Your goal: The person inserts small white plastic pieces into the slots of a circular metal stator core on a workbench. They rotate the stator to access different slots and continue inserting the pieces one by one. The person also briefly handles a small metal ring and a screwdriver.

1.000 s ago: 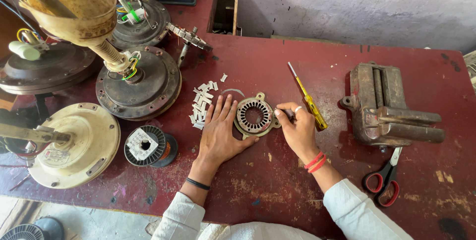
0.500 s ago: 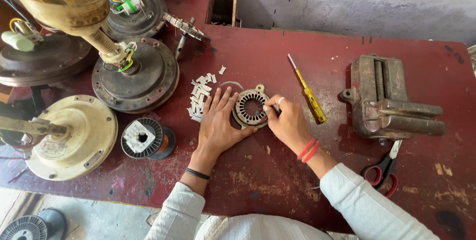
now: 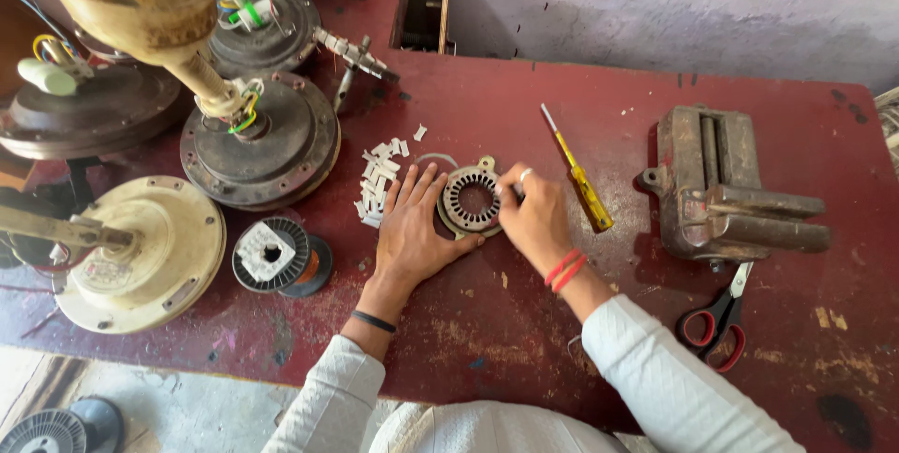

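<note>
At the far left of the red bench point(image 3: 599, 116) lies a cream fan motor housing point(image 3: 140, 252) with its shaft pointing left. Behind it stand two dark round motor covers point(image 3: 267, 149), one with coloured wires at the centre. Just beside the cream housing, a small black spool point(image 3: 281, 256) with copper wire rests flat on the bench. A little heap of white paper strips point(image 3: 379, 182) lies near the fingers of the left hand.

The left hand point(image 3: 412, 228) lies flat with the fingers spread, and its fingertips press on the left rim of the round slotted stator core point(image 3: 471, 198). This core lies flat on the bench, about in the middle, between the two hands. The right hand point(image 3: 534, 219) touches the right rim of the core with fingers bent together, as if pinching something small; what it pinches I cannot tell.

Just right of this hand lies a yellow screwdriver point(image 3: 581, 182), slanted. Further right stands a rusty bench vise point(image 3: 726, 191), and in front of it are scissors point(image 3: 716, 317) with red handles.
</note>
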